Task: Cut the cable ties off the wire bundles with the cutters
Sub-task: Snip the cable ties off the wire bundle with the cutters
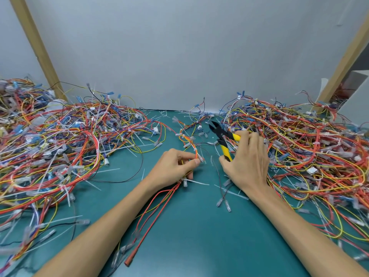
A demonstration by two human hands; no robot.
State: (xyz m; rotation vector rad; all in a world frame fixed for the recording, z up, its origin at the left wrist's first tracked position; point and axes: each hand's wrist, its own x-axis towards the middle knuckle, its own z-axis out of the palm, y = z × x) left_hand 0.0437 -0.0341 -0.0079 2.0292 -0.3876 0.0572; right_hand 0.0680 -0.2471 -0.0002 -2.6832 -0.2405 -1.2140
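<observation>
My left hand pinches a thin bundle of red, orange and yellow wires at the middle of the green table. A white cable tie sits on the bundle right at my fingertips. The bundle's red wires trail toward me under my wrist. My right hand grips the yellow-handled cutters. Their black jaws stand apart and point up and left, a short way right of the bundle and not touching it.
A large heap of tangled wire bundles fills the left of the table, and another heap fills the right. Cut white ties and loose connectors litter the green mat. A grey wall stands behind.
</observation>
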